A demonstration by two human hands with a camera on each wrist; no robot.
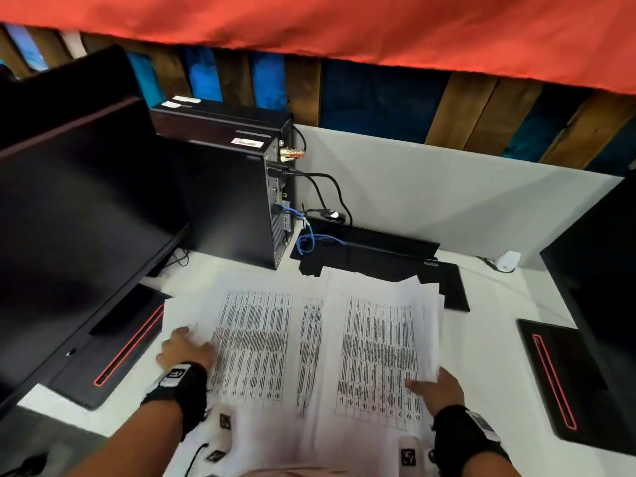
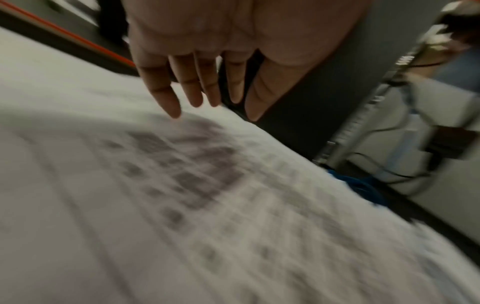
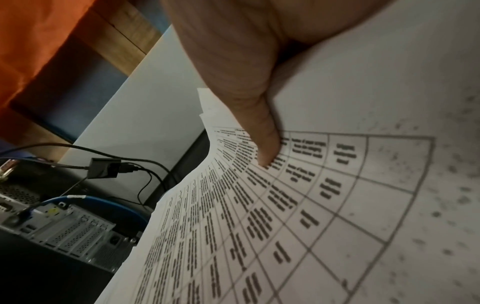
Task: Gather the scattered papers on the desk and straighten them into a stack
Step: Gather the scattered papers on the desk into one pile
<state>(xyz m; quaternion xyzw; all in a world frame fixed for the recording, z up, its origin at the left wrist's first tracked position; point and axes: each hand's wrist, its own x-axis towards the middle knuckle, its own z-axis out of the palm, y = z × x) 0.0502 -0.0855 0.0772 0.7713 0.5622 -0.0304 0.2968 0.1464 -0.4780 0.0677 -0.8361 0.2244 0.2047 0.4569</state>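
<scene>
Printed sheets with tables lie fanned across the white desk (image 1: 488, 339). A left pile (image 1: 254, 346) overlaps a thicker right sheaf (image 1: 378, 346). My left hand (image 1: 186, 349) rests flat on the left pile's outer edge. In the blurred left wrist view its fingers (image 2: 182, 88) are straight, tips touching the paper (image 2: 207, 205). My right hand (image 1: 433, 387) grips the right sheaf at its near right edge. My thumb (image 3: 265, 144) presses on the top sheet (image 3: 311, 205), and the other fingers are hidden beneath the curved stack.
A dark monitor (image 1: 69, 218) and its base (image 1: 113, 346) crowd the left side. A computer tower (image 1: 234, 201) with cables (image 1: 309, 235) stands behind the papers, beside a black keyboard (image 1: 378, 256). A second monitor (image 1: 602, 270) and its stand (image 1: 564, 380) sit at the right.
</scene>
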